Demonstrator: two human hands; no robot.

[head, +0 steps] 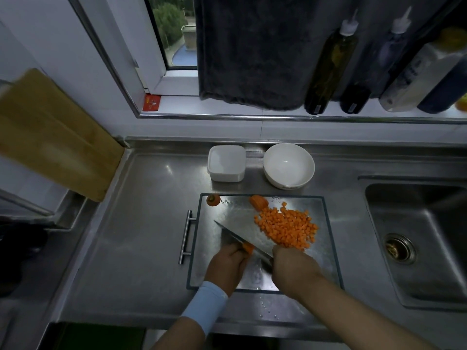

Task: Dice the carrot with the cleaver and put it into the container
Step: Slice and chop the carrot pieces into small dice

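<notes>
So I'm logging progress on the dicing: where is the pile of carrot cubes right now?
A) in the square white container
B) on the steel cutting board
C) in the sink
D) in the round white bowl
B: the carrot cubes lie heaped on the steel cutting board, and the square white container holds none.

A single head-worn wide-angle camera looks forward and steeply down, close over the steel cutting board [232,210] at centre. The window [171,29] lies toward 12 o'clock, the sink [429,223] toward 3 o'clock.
</notes>
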